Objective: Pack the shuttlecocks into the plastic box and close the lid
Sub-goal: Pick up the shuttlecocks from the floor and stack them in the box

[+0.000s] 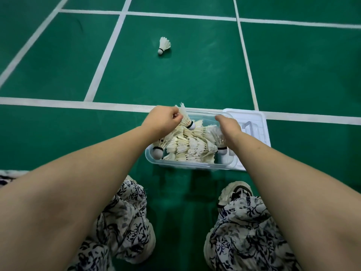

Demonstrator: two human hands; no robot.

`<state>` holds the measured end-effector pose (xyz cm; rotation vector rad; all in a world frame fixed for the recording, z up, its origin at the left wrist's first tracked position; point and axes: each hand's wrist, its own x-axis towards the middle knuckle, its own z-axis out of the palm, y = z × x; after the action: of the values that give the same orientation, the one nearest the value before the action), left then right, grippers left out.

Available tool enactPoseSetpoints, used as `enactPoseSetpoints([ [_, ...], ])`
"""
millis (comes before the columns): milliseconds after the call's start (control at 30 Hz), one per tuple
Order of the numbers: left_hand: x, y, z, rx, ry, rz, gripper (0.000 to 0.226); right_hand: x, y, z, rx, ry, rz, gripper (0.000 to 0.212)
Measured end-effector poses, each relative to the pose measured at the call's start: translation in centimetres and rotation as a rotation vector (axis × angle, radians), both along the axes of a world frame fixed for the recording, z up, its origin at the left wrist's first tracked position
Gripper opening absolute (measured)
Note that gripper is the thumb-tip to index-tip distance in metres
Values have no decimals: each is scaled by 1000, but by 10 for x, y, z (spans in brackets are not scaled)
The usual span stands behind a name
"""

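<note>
A clear plastic box [187, 165] stands on the green floor in front of my feet, holding several white feather shuttlecocks [192, 146]. My left hand [165, 119] pinches the feathers of one shuttlecock [187, 119] over the box's far left corner, its cork pointing down and to the right. My right hand [227, 124] reaches down into the box's far right side; its fingers are hidden behind the wrist. The white lid [252, 122] lies under and beside the box on the right. One more shuttlecock [163, 45] lies alone on the floor farther ahead.
White court lines [109, 53] cross the green badminton floor. My patterned trouser legs and pale shoes [237, 192] are just below the box. A strip of patterned cloth [7, 176] shows at the left edge.
</note>
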<state>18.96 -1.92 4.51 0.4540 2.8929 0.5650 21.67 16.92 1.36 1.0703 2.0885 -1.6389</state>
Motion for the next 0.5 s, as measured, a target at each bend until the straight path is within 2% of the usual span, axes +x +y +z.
enactPoseSetpoints([
  [67, 3, 0, 1, -4, 3, -4, 30, 2, -4, 3, -152, 27, -54, 46],
  [167, 7, 1, 3, 2, 5, -12, 29, 7, -8, 11, -349, 49, -96, 16],
  [200, 8, 1, 4, 1, 7, -14, 29, 9, -10, 11, -423, 47, -129, 12],
  [300, 8, -1, 5, -4, 16, -7, 30, 18, -12, 10, -565, 33, -173, 27],
  [400, 8, -3, 5, -6, 16, -2, 30, 26, -17, 12, -575, -31, -116, 25],
  [500, 6, -3, 4, 4, 7, 10, 31, 23, -15, 3, -432, -102, -28, 30],
])
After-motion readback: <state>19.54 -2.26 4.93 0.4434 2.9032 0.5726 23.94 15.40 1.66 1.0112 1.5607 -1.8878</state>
